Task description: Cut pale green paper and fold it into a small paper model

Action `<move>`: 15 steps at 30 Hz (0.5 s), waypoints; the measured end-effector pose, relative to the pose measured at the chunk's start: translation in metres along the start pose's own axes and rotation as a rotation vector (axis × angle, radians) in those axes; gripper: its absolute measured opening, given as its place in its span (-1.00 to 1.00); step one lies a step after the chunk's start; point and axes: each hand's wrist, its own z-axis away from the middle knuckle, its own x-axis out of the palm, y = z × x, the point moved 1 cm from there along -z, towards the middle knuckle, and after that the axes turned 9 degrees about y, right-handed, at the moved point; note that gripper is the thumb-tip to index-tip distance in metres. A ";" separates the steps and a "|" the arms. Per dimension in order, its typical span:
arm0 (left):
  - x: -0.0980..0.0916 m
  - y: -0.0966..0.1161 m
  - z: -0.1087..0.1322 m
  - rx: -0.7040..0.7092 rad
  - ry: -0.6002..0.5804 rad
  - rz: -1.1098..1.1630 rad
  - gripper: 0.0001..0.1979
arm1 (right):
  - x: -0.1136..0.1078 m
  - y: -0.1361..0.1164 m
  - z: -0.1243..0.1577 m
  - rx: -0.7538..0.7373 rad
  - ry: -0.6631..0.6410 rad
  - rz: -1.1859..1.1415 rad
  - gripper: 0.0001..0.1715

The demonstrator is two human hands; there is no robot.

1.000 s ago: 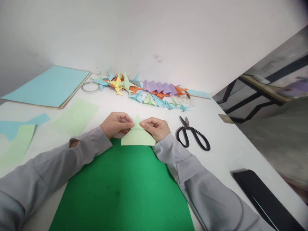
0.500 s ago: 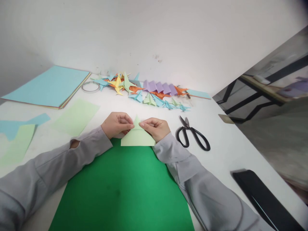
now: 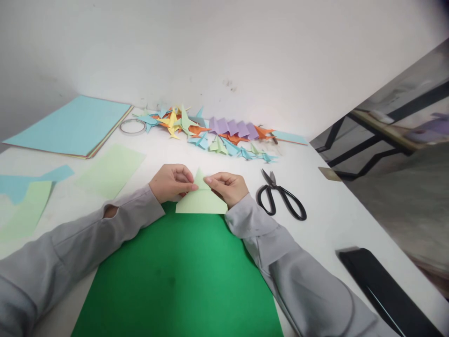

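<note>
A pale green folded paper (image 3: 201, 202) with a pointed top is held up over the far edge of a green sheet (image 3: 175, 271). My left hand (image 3: 172, 182) pinches it at the left, just below the point. At the right side my right hand (image 3: 229, 187) grips the same paper, its thumb near the point. Black-handled scissors (image 3: 277, 189) lie partly open on the white table, right of my right hand.
Folded paper figures (image 3: 182, 122) and a purple pleated strip (image 3: 232, 128) line the wall. At left are a blue paper stack (image 3: 73, 124), a ring (image 3: 133, 126), and loose green paper (image 3: 111, 171). A black object (image 3: 386, 290) lies at the right.
My left thumb has shifted slightly right along the paper. The right hand and the paper have hardly moved.
</note>
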 end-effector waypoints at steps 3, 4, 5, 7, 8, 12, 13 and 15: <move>0.000 0.000 0.000 0.002 0.007 0.002 -0.60 | -0.001 -0.001 0.001 0.028 -0.034 -0.063 -0.67; 0.000 -0.001 0.000 0.000 0.007 0.006 -0.60 | -0.001 -0.001 0.001 0.037 -0.042 -0.071 -0.67; 0.000 -0.001 0.001 -0.002 0.007 0.011 -0.60 | -0.001 -0.001 0.001 0.045 -0.045 -0.070 -0.66; -0.001 -0.001 0.000 -0.001 0.007 0.022 -0.60 | -0.002 0.000 0.000 0.050 -0.038 -0.046 -0.66; -0.002 -0.001 0.000 0.001 0.006 0.027 -0.61 | -0.002 0.001 0.000 0.049 -0.033 -0.033 -0.66; -0.002 -0.002 -0.001 0.007 0.007 0.034 -0.62 | -0.002 0.001 -0.001 0.071 -0.034 -0.029 -0.66; -0.002 -0.002 -0.001 0.009 0.009 0.035 -0.62 | -0.002 0.001 -0.001 0.083 -0.038 -0.031 -0.65; -0.001 -0.002 -0.001 0.015 0.014 0.038 -0.62 | -0.001 0.001 0.000 0.102 -0.044 -0.035 -0.64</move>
